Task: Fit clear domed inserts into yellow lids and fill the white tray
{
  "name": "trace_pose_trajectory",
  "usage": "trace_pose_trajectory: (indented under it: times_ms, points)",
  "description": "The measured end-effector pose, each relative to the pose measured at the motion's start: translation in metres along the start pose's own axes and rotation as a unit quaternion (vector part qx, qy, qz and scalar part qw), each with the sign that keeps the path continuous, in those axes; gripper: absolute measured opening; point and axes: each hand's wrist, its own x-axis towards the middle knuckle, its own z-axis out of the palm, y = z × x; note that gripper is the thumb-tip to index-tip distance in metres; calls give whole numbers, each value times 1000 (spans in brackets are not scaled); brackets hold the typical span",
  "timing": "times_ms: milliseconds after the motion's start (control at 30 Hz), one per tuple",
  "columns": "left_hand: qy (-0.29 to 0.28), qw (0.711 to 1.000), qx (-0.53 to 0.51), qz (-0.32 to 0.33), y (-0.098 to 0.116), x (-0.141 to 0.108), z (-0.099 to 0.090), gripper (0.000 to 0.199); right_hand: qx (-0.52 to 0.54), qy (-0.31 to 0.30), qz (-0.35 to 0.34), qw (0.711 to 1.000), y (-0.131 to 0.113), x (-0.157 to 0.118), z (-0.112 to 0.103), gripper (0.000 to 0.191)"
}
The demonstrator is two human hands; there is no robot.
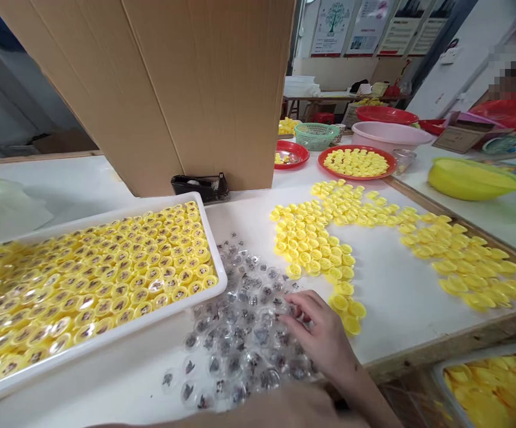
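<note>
The right hand (324, 333) lies narrowly curled on a loose spread of clear plastic capsules (244, 333) with dark figures inside, its fingertips touching them, though whether it holds one I cannot tell. The left forearm (258, 410) crosses the blurred bottom edge, its hand unclear. A white tray (106, 333) of yellow-capped capsules sits just beside them, and loose yellow caps (315, 249) cover the surface (400, 309).
</note>
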Motion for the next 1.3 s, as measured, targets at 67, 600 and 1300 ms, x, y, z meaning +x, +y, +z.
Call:
trace_pose_trajectory:
  times_ms: [67,600,1300]
  points:
    - [7,998,0,-62,-27,25,2,42,23,43,24,999,14,-17,-5,17]
    - [-2,952,41,-302,-89,121,70,23,91,195,81,973,38,-41,2,24]
    - [95,637,-659,-389,-59,-6,18,45,285,23,11,958,-16,-12,8,31]
